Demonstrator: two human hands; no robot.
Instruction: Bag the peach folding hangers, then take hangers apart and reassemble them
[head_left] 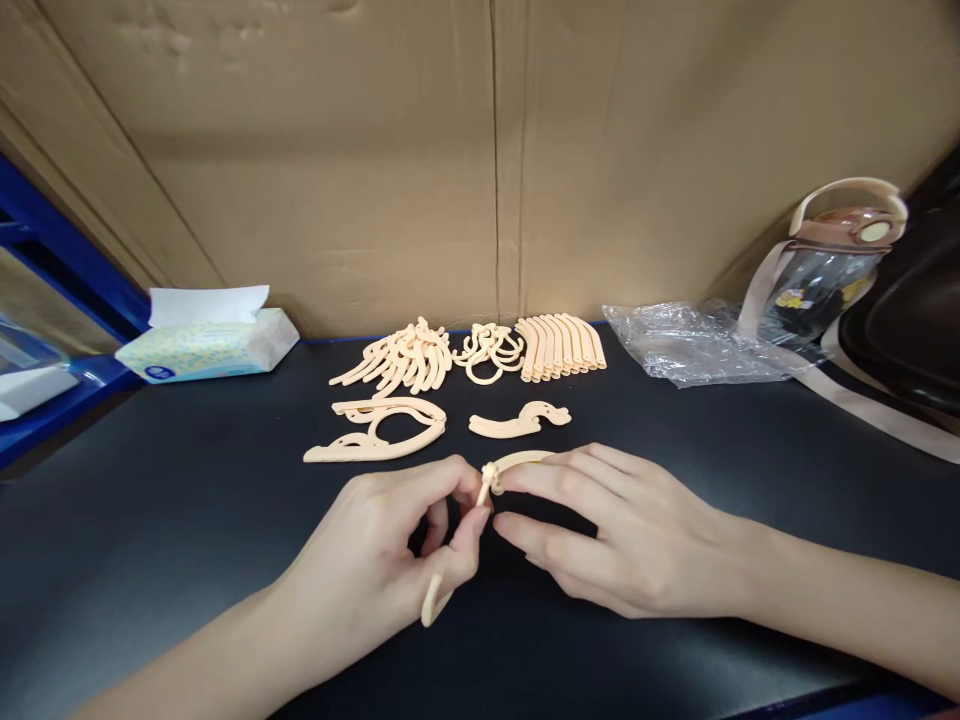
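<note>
My left hand (390,545) pinches a thin cream plastic strip (433,598) between thumb and fingers; its upper end meets a curved cream piece (525,459). My right hand (622,530) grips that curved piece with thumb and forefinger, and the two parts join at a small knob (490,474) between my fingertips. Both hands hover just above the dark tabletop (150,520). Behind them lie a large cream frame piece (379,432) and a wavy cream piece (520,420).
Further back sit three heaps of cream parts: curved ones (401,362), hooks (491,350), straight bars (562,346). A tissue pack (206,338) lies far left, a clear plastic bag (690,345) and a drinking bottle (825,265) far right. Cardboard (480,150) walls the back.
</note>
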